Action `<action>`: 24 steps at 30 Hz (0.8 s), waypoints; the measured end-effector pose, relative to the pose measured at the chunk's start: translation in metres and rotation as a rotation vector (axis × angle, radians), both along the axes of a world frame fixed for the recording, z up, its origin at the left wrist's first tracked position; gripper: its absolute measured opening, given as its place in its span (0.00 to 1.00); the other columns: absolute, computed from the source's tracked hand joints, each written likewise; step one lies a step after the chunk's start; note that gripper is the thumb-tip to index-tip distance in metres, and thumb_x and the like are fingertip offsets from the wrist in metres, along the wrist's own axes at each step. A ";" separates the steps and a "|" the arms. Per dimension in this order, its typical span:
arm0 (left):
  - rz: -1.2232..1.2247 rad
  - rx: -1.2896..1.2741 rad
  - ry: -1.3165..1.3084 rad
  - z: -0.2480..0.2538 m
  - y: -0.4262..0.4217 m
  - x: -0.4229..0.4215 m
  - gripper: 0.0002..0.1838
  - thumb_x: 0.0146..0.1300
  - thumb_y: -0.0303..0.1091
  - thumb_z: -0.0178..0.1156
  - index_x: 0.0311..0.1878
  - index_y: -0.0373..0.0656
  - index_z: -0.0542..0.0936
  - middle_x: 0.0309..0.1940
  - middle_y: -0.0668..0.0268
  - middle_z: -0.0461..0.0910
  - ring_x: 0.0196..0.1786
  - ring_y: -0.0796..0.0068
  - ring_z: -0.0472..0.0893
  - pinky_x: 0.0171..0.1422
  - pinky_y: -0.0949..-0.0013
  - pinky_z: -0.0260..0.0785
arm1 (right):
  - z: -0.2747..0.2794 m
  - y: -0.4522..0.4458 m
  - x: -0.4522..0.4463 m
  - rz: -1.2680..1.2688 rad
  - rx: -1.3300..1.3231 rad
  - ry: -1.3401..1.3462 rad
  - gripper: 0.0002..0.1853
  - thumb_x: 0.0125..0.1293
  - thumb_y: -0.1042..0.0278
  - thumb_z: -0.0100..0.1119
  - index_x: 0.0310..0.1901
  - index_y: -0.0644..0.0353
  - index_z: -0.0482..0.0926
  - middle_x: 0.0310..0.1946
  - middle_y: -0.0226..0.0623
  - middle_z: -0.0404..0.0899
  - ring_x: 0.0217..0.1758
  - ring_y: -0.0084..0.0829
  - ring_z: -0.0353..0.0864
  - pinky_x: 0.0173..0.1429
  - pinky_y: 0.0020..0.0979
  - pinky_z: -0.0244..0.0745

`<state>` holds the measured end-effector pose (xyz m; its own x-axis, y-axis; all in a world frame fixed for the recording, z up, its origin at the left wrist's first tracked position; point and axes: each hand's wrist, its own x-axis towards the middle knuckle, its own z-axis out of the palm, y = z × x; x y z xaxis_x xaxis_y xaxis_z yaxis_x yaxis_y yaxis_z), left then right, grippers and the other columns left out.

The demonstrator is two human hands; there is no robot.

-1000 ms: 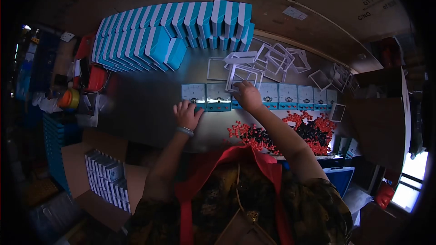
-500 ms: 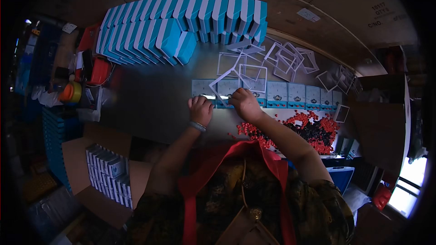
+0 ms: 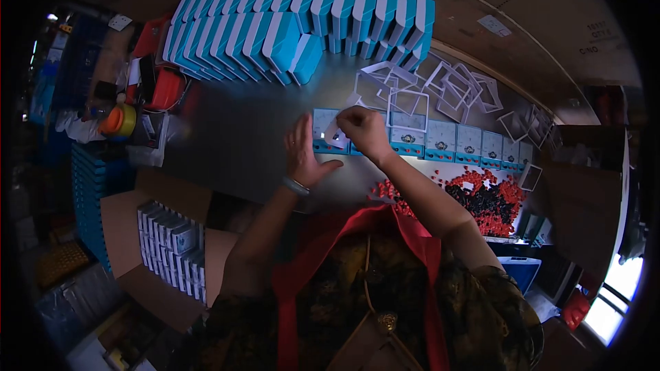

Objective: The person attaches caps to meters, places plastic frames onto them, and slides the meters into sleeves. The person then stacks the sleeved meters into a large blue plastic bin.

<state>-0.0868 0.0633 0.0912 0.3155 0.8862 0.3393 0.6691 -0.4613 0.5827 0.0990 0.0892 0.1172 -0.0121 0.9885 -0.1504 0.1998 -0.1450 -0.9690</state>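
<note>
My right hand is closed in a pinch on a thin white piece; its full shape is partly hidden by the fingers. This piece is over the left end of a row of boxy units with pale faces, blue lower strips and small red and black knobs. My left hand is open, fingers raised and thumb spread, just beside the leftmost unit. Nothing shows in its grasp. Thin white rectangular frames lie loosely behind the row, some overlapping the units.
Teal-and-white boxes stand in rows at the back. Red and black small parts are heaped at the right front. An open carton holding white packs is at lower left. Tape rolls and a red container sit left. Cardboard borders the right.
My left hand has lifted and spread its fingers. My right hand has moved up, with the white piece now at its fingertips. The whole view has shifted slightly.
</note>
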 end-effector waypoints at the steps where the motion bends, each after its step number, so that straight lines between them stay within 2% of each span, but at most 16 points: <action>1: -0.054 -0.117 0.132 0.002 0.006 -0.002 0.75 0.30 0.62 0.76 0.76 0.36 0.43 0.75 0.47 0.47 0.77 0.49 0.49 0.76 0.40 0.36 | 0.003 -0.004 -0.003 -0.036 -0.130 0.301 0.08 0.60 0.74 0.63 0.39 0.67 0.82 0.30 0.40 0.83 0.28 0.30 0.82 0.34 0.29 0.76; 2: -0.048 -0.122 0.133 0.004 0.011 -0.002 0.75 0.30 0.62 0.76 0.76 0.36 0.43 0.75 0.47 0.47 0.77 0.49 0.49 0.76 0.40 0.36 | 0.002 -0.005 -0.001 -0.006 -0.224 0.472 0.05 0.61 0.77 0.62 0.38 0.66 0.81 0.29 0.31 0.81 0.27 0.21 0.78 0.32 0.24 0.73; 4: -0.193 -0.265 0.351 0.008 0.026 0.002 0.75 0.31 0.60 0.77 0.76 0.38 0.41 0.76 0.48 0.44 0.79 0.51 0.43 0.77 0.39 0.26 | -0.032 -0.007 0.009 -0.032 -0.363 0.689 0.06 0.58 0.78 0.63 0.38 0.66 0.81 0.28 0.33 0.81 0.27 0.22 0.77 0.31 0.23 0.72; 5: -0.228 -0.378 0.494 0.002 0.034 0.006 0.76 0.29 0.59 0.78 0.76 0.39 0.41 0.77 0.49 0.43 0.80 0.52 0.40 0.78 0.41 0.24 | -0.048 -0.008 0.017 -0.051 -0.397 0.543 0.07 0.55 0.79 0.64 0.37 0.66 0.80 0.27 0.34 0.81 0.26 0.23 0.78 0.30 0.23 0.72; 6: -0.229 -0.381 0.492 -0.003 0.039 0.010 0.76 0.29 0.59 0.78 0.76 0.39 0.41 0.77 0.49 0.43 0.80 0.52 0.40 0.78 0.41 0.24 | -0.050 -0.010 0.022 -0.052 -0.400 0.541 0.07 0.55 0.79 0.64 0.37 0.66 0.80 0.27 0.34 0.81 0.26 0.23 0.78 0.30 0.23 0.72; 8: -0.326 -0.303 0.572 -0.012 0.045 0.021 0.74 0.29 0.57 0.78 0.76 0.41 0.42 0.77 0.50 0.44 0.80 0.52 0.42 0.79 0.44 0.26 | -0.055 -0.018 0.034 -0.089 -0.461 0.354 0.08 0.54 0.79 0.64 0.37 0.66 0.80 0.27 0.35 0.81 0.25 0.24 0.79 0.29 0.25 0.72; 9: -0.343 -0.295 0.537 -0.013 0.049 0.028 0.73 0.29 0.56 0.78 0.76 0.44 0.43 0.75 0.49 0.48 0.79 0.52 0.44 0.80 0.47 0.25 | -0.053 -0.019 0.040 -0.040 -0.461 0.242 0.08 0.54 0.79 0.62 0.37 0.67 0.80 0.27 0.38 0.81 0.24 0.25 0.80 0.28 0.26 0.72; 10: -0.353 -0.295 0.534 -0.012 0.049 0.031 0.73 0.29 0.56 0.78 0.76 0.44 0.43 0.75 0.49 0.48 0.79 0.52 0.44 0.80 0.47 0.25 | -0.051 -0.020 0.045 -0.050 -0.463 0.240 0.08 0.54 0.79 0.62 0.37 0.67 0.80 0.27 0.38 0.81 0.24 0.25 0.80 0.28 0.26 0.72; 12: -0.256 -0.327 0.607 -0.007 0.048 0.036 0.72 0.29 0.55 0.78 0.76 0.47 0.45 0.72 0.49 0.52 0.78 0.51 0.47 0.79 0.47 0.25 | -0.045 -0.020 0.058 -0.016 -0.346 -0.063 0.09 0.53 0.78 0.62 0.38 0.67 0.80 0.26 0.41 0.82 0.25 0.31 0.82 0.30 0.31 0.75; 14: -0.210 -0.336 0.579 -0.011 0.048 0.026 0.71 0.28 0.55 0.79 0.76 0.50 0.47 0.70 0.51 0.53 0.77 0.51 0.48 0.79 0.46 0.25 | -0.047 -0.011 0.083 -0.190 0.103 -0.509 0.13 0.51 0.77 0.63 0.41 0.63 0.81 0.32 0.43 0.81 0.32 0.39 0.82 0.38 0.37 0.78; 15: -0.193 -0.343 0.604 -0.014 0.046 0.022 0.71 0.28 0.54 0.79 0.76 0.50 0.47 0.70 0.51 0.53 0.77 0.51 0.48 0.79 0.45 0.25 | -0.038 -0.005 0.096 -0.278 0.163 -0.666 0.14 0.51 0.75 0.64 0.42 0.61 0.81 0.36 0.43 0.80 0.38 0.42 0.81 0.43 0.39 0.77; 16: -0.219 -0.364 0.652 -0.013 0.045 0.021 0.72 0.28 0.55 0.80 0.76 0.46 0.46 0.72 0.52 0.51 0.78 0.51 0.46 0.79 0.46 0.27 | -0.030 0.002 0.109 -0.364 0.222 -0.822 0.15 0.51 0.74 0.64 0.44 0.59 0.81 0.40 0.43 0.78 0.44 0.44 0.79 0.48 0.41 0.76; 18: -0.262 -0.319 0.617 -0.036 0.043 0.027 0.72 0.29 0.55 0.80 0.76 0.43 0.46 0.73 0.52 0.50 0.78 0.51 0.45 0.80 0.46 0.28 | -0.038 0.016 0.132 -0.319 0.332 -1.081 0.15 0.53 0.70 0.64 0.44 0.58 0.81 0.44 0.42 0.75 0.49 0.44 0.76 0.51 0.41 0.75; 21: -0.284 -0.285 0.603 -0.048 0.044 0.043 0.74 0.30 0.57 0.79 0.75 0.37 0.44 0.75 0.50 0.47 0.79 0.49 0.42 0.80 0.48 0.29 | -0.053 0.032 0.155 -0.189 0.269 -1.163 0.14 0.52 0.69 0.64 0.43 0.56 0.82 0.41 0.38 0.77 0.49 0.43 0.76 0.50 0.40 0.75; 23: -0.300 -0.288 0.752 -0.044 0.045 0.051 0.75 0.29 0.59 0.79 0.76 0.37 0.42 0.74 0.49 0.48 0.78 0.48 0.44 0.80 0.48 0.30 | -0.054 0.033 0.157 -0.133 0.231 -1.171 0.13 0.52 0.68 0.64 0.41 0.55 0.82 0.40 0.37 0.77 0.48 0.42 0.76 0.50 0.40 0.75; 24: -0.299 -0.272 0.768 -0.042 0.047 0.054 0.73 0.30 0.61 0.78 0.77 0.49 0.43 0.71 0.46 0.51 0.77 0.45 0.48 0.78 0.44 0.35 | -0.050 0.031 0.155 -0.154 0.261 -1.170 0.11 0.52 0.69 0.63 0.39 0.54 0.83 0.39 0.36 0.77 0.48 0.41 0.76 0.49 0.40 0.75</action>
<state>-0.0330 0.1103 0.0494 0.6027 0.7491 -0.2749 0.7956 -0.5906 0.1349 0.2540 0.1200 0.0673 0.1188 0.9698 0.2131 0.9736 -0.0716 -0.2166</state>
